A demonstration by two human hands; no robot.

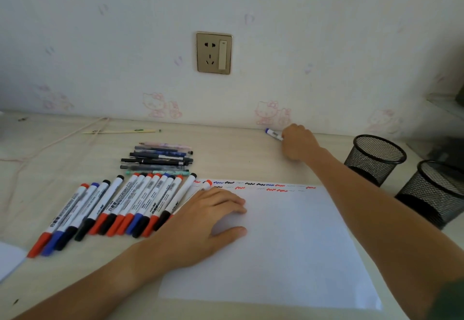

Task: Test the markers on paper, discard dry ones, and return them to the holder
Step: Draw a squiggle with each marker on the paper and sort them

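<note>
A white sheet of paper [288, 244] lies on the desk, with red, blue and black squiggles along its far edge. My left hand [208, 216] rests flat on the paper's left part, fingers straight, partly covering a red-capped marker [207, 184]. Several whiteboard markers [120, 204] with red, blue and black caps lie in a row to the left. My right hand [297, 145] reaches to the far side of the desk near the wall and grips a blue-capped marker [273, 134]. Two black mesh holders [374, 156] [437, 191] stand at the right.
A pile of pens [158, 159] lies beyond the marker row. A thin stick-like item [120, 131] and a pink cable [50, 144] lie at the back left. A wall socket [214, 52] sits above the desk. A white sheet corner [10, 259] shows at the left edge.
</note>
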